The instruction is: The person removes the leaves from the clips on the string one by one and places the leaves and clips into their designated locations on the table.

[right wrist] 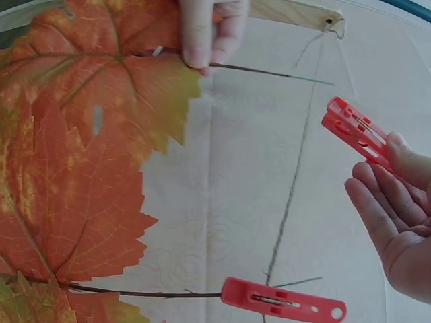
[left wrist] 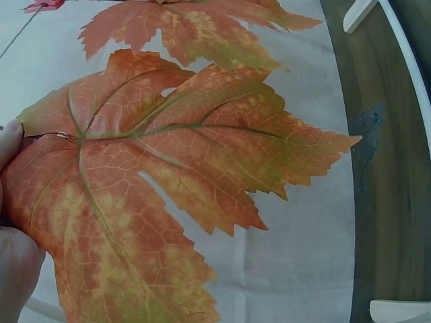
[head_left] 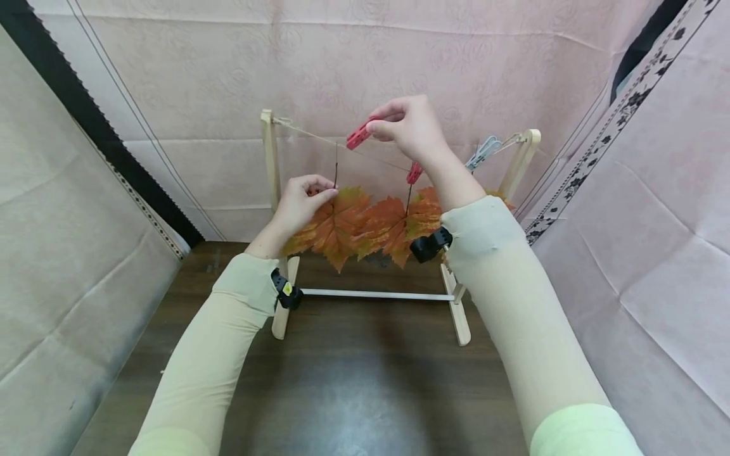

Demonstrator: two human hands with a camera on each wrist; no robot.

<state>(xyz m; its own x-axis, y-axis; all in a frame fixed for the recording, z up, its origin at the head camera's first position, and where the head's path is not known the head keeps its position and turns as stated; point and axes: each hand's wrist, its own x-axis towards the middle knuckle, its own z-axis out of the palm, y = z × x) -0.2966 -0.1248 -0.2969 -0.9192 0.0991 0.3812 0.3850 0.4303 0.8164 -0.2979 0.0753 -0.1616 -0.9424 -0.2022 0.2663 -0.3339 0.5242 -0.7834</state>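
Autumn leaf (head_left: 338, 229) at the left grip: the leaf hangs below and toward the right of the left hand (head_left: 304, 201), whose thumb and fingertip are closed together on the stem (head_left: 336, 166) where it joins the blade. The bare stem rises from this pinch, and its tip crosses the string (head_left: 313, 134); whether the two touch cannot be told. Above and to the right of the left grip, the right hand (head_left: 413, 126) pinches a red clothespin (head_left: 360, 134) between thumb and fingers, its free end pointed down toward the stem tip and apart from it. How far the clothespin's jaws are spread cannot be told.

The step in hand appears to be clipping stem to string. For a sound hold, the left pinch should keep the stem steady against the string, the right hand should squeeze the clothespin fully before approaching, and both strands should lie well inside its jaws before release. A shallow bite would probably let the thin stem slip; a hard pull could make the string sag.

Farther right of the left grip, a neighbouring leaf (head_left: 390, 228) hangs from a second red clothespin (head_left: 415, 172) on the string, a useful model for placement. Beyond the right wrist is a blue clip (head_left: 483, 152) near the right post (head_left: 521, 161). Left of both grips stands the left post (head_left: 269, 145); well below them runs a white bar (head_left: 376, 294) above the table (head_left: 353, 373).
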